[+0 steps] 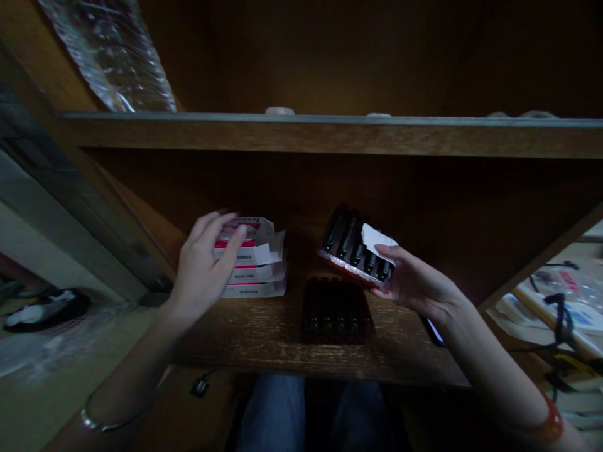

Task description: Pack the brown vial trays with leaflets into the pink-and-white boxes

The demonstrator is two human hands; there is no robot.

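Note:
My right hand (409, 279) grips a clear plastic pack (346, 260) by its right end, tilted above the shelf board. Inside lie several dark, slim pieces of a kind I cannot make out, and a white paper (377, 238) sits under my thumb. Below it, a second dark tray (336, 311) rests on the wood, showing similar pieces. My left hand (207, 257) is open, thumb and fingers apart, beside the top of a stack of white and pink cartons (254, 274). Their end flaps stick out to the right. Whether the fingers touch the top carton is unclear.
A wooden ledge (330, 135) crosses above both hands. Clear plastic wrap (117, 56) stands at upper left. On the board (264, 339), a phone-like object (434, 331) lies under my right forearm. Cables (560, 320) and a shoe (47, 309) are at the sides.

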